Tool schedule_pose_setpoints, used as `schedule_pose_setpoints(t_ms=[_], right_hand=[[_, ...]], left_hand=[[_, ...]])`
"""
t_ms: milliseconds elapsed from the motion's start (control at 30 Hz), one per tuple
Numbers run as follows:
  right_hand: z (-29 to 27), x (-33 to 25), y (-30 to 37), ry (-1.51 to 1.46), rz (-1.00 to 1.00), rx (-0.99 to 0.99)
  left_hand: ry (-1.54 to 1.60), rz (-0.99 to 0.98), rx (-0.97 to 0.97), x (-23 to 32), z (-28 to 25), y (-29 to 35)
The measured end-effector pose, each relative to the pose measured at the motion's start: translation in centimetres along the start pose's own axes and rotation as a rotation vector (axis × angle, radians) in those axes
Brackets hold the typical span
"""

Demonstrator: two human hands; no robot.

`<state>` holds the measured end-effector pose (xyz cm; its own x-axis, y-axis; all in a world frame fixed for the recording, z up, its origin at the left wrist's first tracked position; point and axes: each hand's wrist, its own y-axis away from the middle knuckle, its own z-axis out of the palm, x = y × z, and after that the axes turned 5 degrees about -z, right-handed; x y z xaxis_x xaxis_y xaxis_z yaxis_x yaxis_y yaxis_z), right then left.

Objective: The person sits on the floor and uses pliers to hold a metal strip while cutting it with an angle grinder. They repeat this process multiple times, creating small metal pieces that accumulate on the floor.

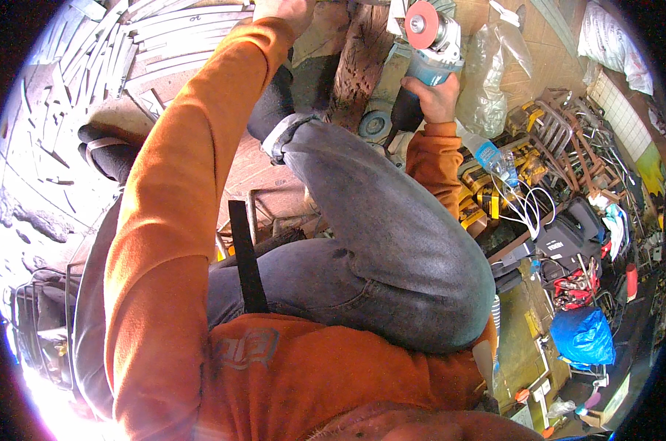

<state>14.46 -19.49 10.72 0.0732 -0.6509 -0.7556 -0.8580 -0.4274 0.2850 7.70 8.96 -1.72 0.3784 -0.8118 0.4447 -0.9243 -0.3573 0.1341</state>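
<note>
My right hand [437, 99] grips the body of a teal angle grinder [430, 71], its thumb wrapped round it. The grinder's reddish disc [420, 22] points away from me at the top of the view. My left arm reaches far forward, and my left hand [285, 10] is partly cut off by the upper edge, so its fingers are hidden. Between the two hands lies a rough, dark wooden beam [359, 62]. A round grey-blue disc [376, 123] rests on the ground beside the beam, below the grinder.
Many pale flat strips [178, 33] lie scattered at the far left. Clear plastic sheeting [498, 70] and a plastic bottle [495, 159] are right of the grinder. Farther right are yellow-black tools [487, 198], white cable [525, 209], a black case [568, 234] and a blue bag [583, 336].
</note>
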Motion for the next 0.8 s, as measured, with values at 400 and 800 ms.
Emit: schedule_pose_setpoints(t_ms=[400,800], right_hand=[[-0.1,-0.2,0.5,0.04,-0.031,-0.013],[0.0,-0.7,0.1,0.033,0.015,-0.043]], left_hand=[[0.011,0.009,0.041,-0.2,0.3,-0.2],[-0.001,-0.009,-0.036,0.0,-0.1,-0.1]])
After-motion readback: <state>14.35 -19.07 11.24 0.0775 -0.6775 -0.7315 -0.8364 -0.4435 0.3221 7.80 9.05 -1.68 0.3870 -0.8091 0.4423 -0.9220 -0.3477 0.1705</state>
